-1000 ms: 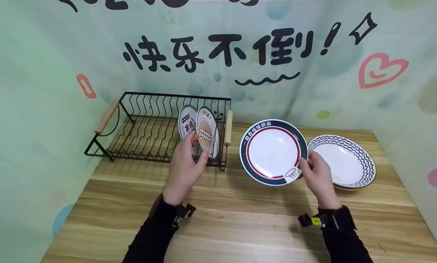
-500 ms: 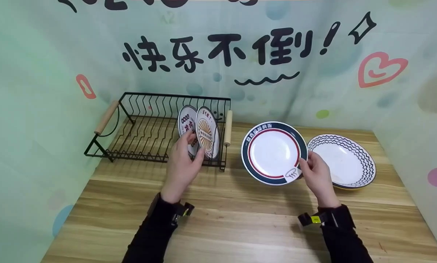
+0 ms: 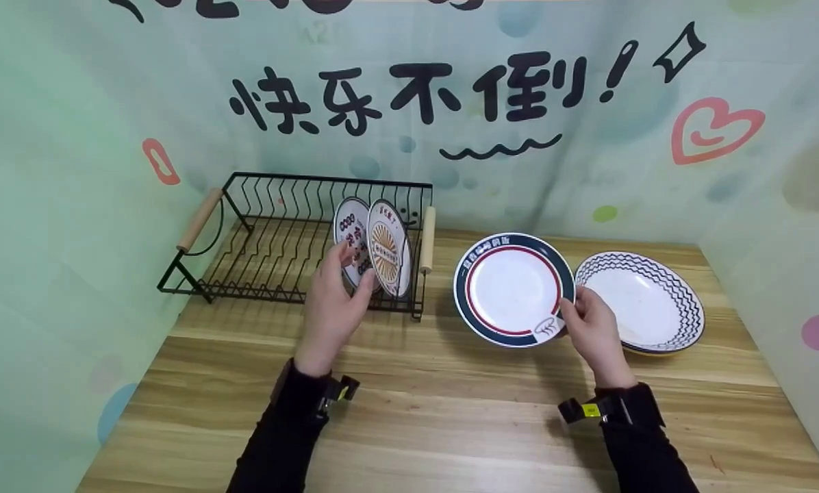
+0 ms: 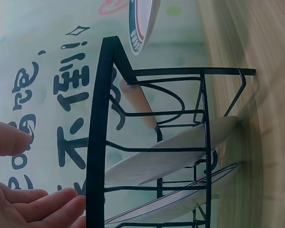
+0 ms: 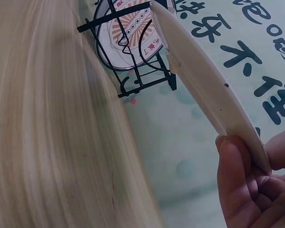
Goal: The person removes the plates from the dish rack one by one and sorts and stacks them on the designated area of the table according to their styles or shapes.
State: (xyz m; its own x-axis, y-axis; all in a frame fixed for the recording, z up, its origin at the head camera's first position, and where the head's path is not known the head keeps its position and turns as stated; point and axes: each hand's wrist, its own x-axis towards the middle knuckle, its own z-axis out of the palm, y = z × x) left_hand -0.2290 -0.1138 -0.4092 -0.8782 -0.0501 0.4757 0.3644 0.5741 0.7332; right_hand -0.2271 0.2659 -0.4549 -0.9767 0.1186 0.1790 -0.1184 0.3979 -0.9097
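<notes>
Right hand (image 3: 589,329) pinching the near right rim of a navy-and-red-rimmed plate (image 3: 513,287), thumb on the face, fingers curled behind; plate lifted clear of the wooden table (image 3: 450,411), tilted toward the camera, between the rack and the wavy-patterned plate (image 3: 646,301) lying flat at far right. Left hand (image 3: 331,308) open, fingers relaxed and nearly straight, gripping nothing, just in front of the black wire dish rack (image 3: 279,233) at its near right end. Inside the rack, two small plates (image 3: 375,243) standing upright side by side, close to the left fingertips.
</notes>
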